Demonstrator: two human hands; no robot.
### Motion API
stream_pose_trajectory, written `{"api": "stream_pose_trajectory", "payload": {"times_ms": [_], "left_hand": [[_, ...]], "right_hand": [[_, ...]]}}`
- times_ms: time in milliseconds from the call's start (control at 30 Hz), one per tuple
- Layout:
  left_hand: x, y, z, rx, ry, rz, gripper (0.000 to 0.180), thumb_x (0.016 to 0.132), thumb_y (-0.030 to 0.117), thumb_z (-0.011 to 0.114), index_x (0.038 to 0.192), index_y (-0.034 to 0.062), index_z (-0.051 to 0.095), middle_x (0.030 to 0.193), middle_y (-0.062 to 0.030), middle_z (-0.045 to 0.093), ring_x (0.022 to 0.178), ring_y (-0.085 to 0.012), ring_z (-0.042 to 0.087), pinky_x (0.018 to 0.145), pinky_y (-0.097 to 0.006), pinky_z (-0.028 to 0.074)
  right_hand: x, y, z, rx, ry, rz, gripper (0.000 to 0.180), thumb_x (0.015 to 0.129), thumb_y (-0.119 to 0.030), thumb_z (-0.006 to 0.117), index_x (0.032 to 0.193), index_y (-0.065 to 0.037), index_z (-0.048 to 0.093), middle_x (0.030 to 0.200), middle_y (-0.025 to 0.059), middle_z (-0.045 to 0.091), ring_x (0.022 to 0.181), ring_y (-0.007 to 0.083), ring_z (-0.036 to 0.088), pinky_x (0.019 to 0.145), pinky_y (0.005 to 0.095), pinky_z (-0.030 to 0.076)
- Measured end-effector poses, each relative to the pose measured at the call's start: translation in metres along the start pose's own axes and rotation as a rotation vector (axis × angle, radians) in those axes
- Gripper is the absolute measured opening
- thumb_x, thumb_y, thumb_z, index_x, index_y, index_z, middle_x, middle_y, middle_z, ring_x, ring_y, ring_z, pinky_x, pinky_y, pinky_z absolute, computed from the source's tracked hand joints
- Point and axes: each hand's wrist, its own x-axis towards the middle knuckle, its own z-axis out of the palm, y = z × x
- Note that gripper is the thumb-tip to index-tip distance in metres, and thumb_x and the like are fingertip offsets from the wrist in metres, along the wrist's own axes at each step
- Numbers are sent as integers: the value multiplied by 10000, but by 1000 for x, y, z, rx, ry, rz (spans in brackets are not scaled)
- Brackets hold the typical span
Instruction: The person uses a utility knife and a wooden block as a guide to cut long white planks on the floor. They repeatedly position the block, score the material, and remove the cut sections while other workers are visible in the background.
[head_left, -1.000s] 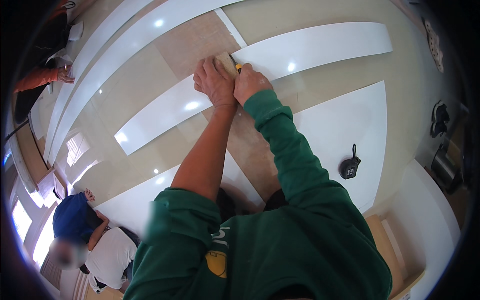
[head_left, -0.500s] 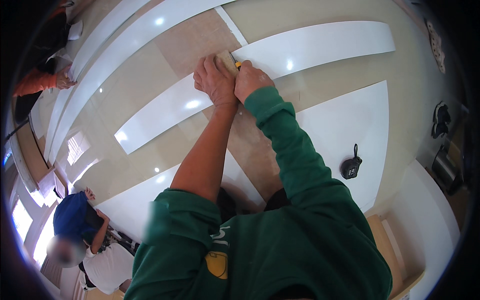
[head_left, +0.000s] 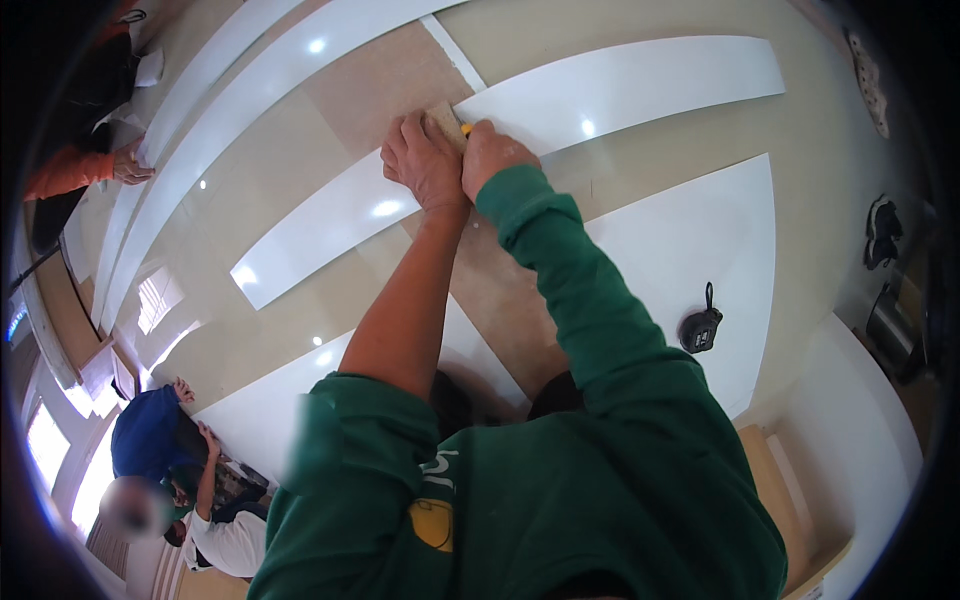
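Right at the seam between two white panels, a small tan block (head_left: 441, 117) sits pressed under both hands, with a bit of yellow tool (head_left: 466, 129) poking out between them. The left hand (head_left: 422, 160) is curled over the block, knuckles up; the right hand (head_left: 492, 152) is closed around the yellow tool beside it, touching the left. The block looks light and stiff, best pinched by its long edges. The glossy panel (head_left: 640, 85) under it runs away to the right; it looks thin, slick and prone to flex, so it wants flat palms. Another panel (head_left: 320, 225) runs down to the left. A black tape measure (head_left: 700, 328) lies well apart on a wider sheet (head_left: 700, 230). Other people crouch at far left.
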Motion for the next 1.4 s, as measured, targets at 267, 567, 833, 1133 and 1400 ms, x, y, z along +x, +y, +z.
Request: {"api": "stream_pose_trajectory", "payload": {"times_ms": [267, 567, 833, 1133, 1400], "left_hand": [[-1, 5, -5, -34, 4, -16, 275, 976, 255, 522, 1202, 116, 596, 1285, -88, 562, 1259, -325, 436, 1061, -485, 281], [-4, 17, -10, -27, -36, -10, 387, 975, 335, 519, 1277, 98, 568, 1353, -134, 498, 1284, -336, 406, 1086, -484, 262], [-1, 9, -5, 31, -36, 8, 370, 974, 362, 515, 1245, 135, 623, 1340, -124, 504, 1275, -331, 409, 1074, -485, 268], [1, 11, -7, 42, -8, 46, 335, 962, 329, 541, 1233, 156, 634, 1296, -121, 524, 1248, -338, 422, 1064, -489, 269], [-6, 8, -9, 73, -19, 60, 318, 966, 315, 533, 1226, 162, 633, 1310, -112, 518, 1251, -323, 417, 1055, -483, 273]], "right_hand": [[-75, 59, 16, 54, -1, -67, 274, 943, -236, 526, 1089, -4, 548, 912, 275, 668, 887, 441, 657, 787, 531, 515], [-120, 124, 28, 268, 574, 291, 502, 915, -219, 612, 1307, 51, 453, 1192, 264, 542, 1035, 429, 580, 843, 463, 500], [-33, 78, -30, 1239, 645, 32, 517, 860, -179, 748, 1240, 73, 503, 1164, 210, 607, 984, 252, 661, 795, 368, 560], [38, 19, -76, 694, 697, -209, 186, 825, -166, 718, 821, 7, 653, 682, 169, 646, 600, 288, 627, 611, 394, 506], [-18, 43, -30, 1551, 472, 12, 268, 856, -107, 698, 1047, 76, 658, 969, 134, 710, 727, 193, 684, 613, 337, 569]]}}
